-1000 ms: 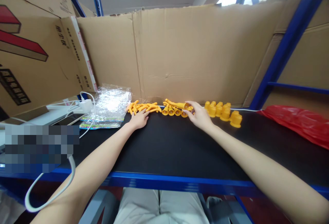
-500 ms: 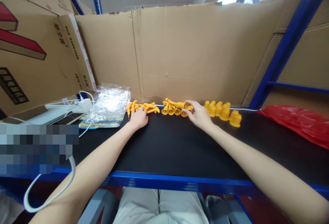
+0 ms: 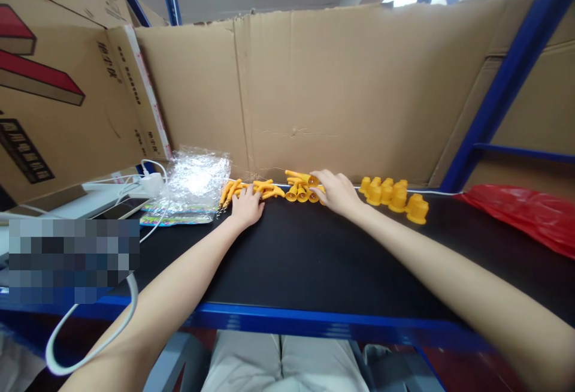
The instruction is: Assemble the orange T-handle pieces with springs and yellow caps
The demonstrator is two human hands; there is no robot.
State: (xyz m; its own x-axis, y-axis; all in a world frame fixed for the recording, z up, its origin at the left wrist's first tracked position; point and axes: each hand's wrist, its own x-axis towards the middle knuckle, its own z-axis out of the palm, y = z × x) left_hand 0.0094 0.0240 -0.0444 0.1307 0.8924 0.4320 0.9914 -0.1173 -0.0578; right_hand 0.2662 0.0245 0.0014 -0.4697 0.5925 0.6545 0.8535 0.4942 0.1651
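Observation:
My left hand (image 3: 248, 206) lies flat on the black shelf top, fingers stretched onto a small heap of orange curved pieces (image 3: 238, 188). My right hand (image 3: 336, 192) reaches over a cluster of yellow cone-shaped pieces (image 3: 299, 192), with thumb and fingers bent around one at the pile's right end. A group of yellow caps (image 3: 395, 195) stands just right of that hand, untouched. All the parts lie along the foot of the cardboard back wall (image 3: 314, 92).
A crinkled clear plastic bag (image 3: 193, 179) lies left of the orange pieces, beside a white charger and cable (image 3: 150, 183). A red plastic bag (image 3: 525, 209) lies at the far right. Cardboard boxes (image 3: 54, 80) stand at the left. The shelf's blue front edge (image 3: 291, 319) runs near my knees.
My right hand has slid left along the cone pieces, away from the yellow caps. My left hand has barely shifted on the orange pieces.

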